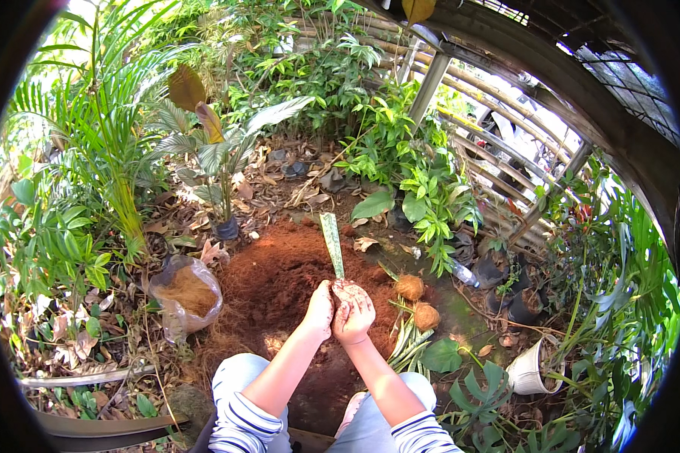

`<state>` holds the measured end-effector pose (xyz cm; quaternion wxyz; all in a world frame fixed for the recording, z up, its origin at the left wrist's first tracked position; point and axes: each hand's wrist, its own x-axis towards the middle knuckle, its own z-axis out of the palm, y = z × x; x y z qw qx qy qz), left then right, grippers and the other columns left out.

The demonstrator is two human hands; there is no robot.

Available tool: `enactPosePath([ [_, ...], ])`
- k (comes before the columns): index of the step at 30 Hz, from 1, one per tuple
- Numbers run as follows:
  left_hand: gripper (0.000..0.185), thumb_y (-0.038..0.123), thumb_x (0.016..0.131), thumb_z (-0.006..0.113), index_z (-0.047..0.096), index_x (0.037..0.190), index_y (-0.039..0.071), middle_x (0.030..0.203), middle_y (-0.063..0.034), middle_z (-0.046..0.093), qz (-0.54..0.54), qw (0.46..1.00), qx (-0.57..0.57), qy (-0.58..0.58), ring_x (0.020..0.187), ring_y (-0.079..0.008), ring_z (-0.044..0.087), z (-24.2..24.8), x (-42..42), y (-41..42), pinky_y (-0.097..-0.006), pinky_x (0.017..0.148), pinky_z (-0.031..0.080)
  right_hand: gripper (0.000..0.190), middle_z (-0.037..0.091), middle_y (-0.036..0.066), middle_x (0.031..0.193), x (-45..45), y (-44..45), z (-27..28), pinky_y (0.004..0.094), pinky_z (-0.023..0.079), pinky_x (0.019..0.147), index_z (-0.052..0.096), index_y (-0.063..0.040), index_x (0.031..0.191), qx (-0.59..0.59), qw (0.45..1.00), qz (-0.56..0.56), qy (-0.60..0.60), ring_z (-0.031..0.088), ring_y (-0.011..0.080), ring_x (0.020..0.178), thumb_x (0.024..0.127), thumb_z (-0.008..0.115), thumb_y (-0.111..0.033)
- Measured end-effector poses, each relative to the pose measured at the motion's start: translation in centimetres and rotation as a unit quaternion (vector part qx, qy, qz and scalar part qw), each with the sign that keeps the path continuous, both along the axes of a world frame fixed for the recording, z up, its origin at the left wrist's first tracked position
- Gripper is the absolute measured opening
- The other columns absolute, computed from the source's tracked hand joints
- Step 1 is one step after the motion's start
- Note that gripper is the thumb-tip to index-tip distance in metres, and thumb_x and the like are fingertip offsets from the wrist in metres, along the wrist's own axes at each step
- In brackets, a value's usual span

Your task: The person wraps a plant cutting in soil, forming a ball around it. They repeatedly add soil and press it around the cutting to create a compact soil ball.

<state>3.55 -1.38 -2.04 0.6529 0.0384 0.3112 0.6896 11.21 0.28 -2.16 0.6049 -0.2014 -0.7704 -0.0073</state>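
My left hand (321, 311) and my right hand (353, 310) are cupped together above a heap of reddish-brown soil or coir (260, 283). Out of the top of them stands a mottled green, long leaf cutting (331, 243), its lower end hidden between the palms. Dark soil sticks to the fingers; whatever else the palms enclose cannot be seen. To the right of the hands, two fibre-wrapped balls (409, 287) lie on the ground, green leaf pieces attached. Several narrow striped leaves (411, 344) are piled just below them.
A clear plastic bag of brown fibre (188, 294) is left of the heap. A small potted plant (225, 227) stands behind it. At the right are a plastic bottle (464, 273), black grow bags (526, 306) and a tilted white pot (535, 371). A bamboo fence (487, 153) runs behind.
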Motion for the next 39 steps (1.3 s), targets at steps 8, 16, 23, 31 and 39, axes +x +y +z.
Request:
enactPosePath([
  [8, 0.027, 0.029, 0.091, 0.036, 0.052, 0.083, 0.01, 0.076, -0.0037, 0.058, 0.028, 0.999, -0.023, 0.011, 0.07, -0.0149, 0.055, 1.0, -0.5, -0.2, -0.0292, 0.067, 0.046, 0.028, 0.061, 0.016, 0.103, 0.1, -0.7, 1.1, 0.0402, 0.043, 0.088, 0.058, 0.002, 0.105, -0.07, 0.996, 0.036, -0.038, 0.057, 0.0335, 0.098, 0.085, 0.042, -0.009],
  [16, 0.028, 0.031, 0.09, 0.039, 0.054, 0.095, 0.008, 0.089, -0.0066, 0.06, -0.022, 1.0, -0.005, 0.004, 0.08, -0.0188, 0.057, 1.1, -0.8, -0.4, -0.0325, 0.077, 0.047, 0.034, 0.05, 0.015, 0.123, 0.8, -1.6, 3.0, 0.05, 0.024, 0.103, 0.061, -0.008, 0.109, -0.07, 0.984, -0.111, -0.121, 0.041, 0.0335, 0.122, 0.078, 0.052, -0.021],
  [23, 0.026, 0.03, 0.092, 0.04, 0.057, 0.094, 0.01, 0.088, -0.0042, 0.061, -0.037, 0.999, 0.018, -0.005, 0.08, -0.0148, 0.057, 0.0, -0.3, -0.4, -0.029, 0.074, 0.047, 0.032, 0.057, 0.018, 0.113, 0.4, -1.2, 1.5, 0.0471, 0.035, 0.098, 0.063, -0.002, 0.101, -0.007, 0.995, -0.08, -0.051, 0.05, 0.0363, 0.112, 0.079, 0.045, -0.016],
  [31, 0.025, 0.026, 0.091, 0.038, 0.055, 0.09, 0.009, 0.084, -0.0031, 0.059, -0.05, 0.996, -0.014, 0.071, 0.077, -0.0137, 0.055, 0.8, 0.0, -0.7, -0.0279, 0.071, 0.046, 0.035, 0.055, 0.022, 0.115, 0.4, -1.3, 1.0, 0.0445, 0.038, 0.096, 0.058, 0.005, 0.107, -0.021, 0.997, -0.067, -0.032, 0.052, 0.037, 0.11, 0.082, 0.043, -0.015],
  [39, 0.023, 0.028, 0.09, 0.04, 0.055, 0.084, 0.013, 0.075, 0.0017, 0.058, -0.069, 0.995, 0.021, 0.074, 0.063, -0.0073, 0.055, 0.0, -0.3, -0.8, -0.0217, 0.055, 0.047, 0.028, 0.062, 0.018, 0.101, 0.3, -1.4, -0.2, 0.0406, 0.046, 0.087, 0.062, 0.005, 0.096, -0.022, 0.998, -0.047, -0.018, 0.06, 0.0322, 0.094, 0.085, 0.043, -0.013],
])
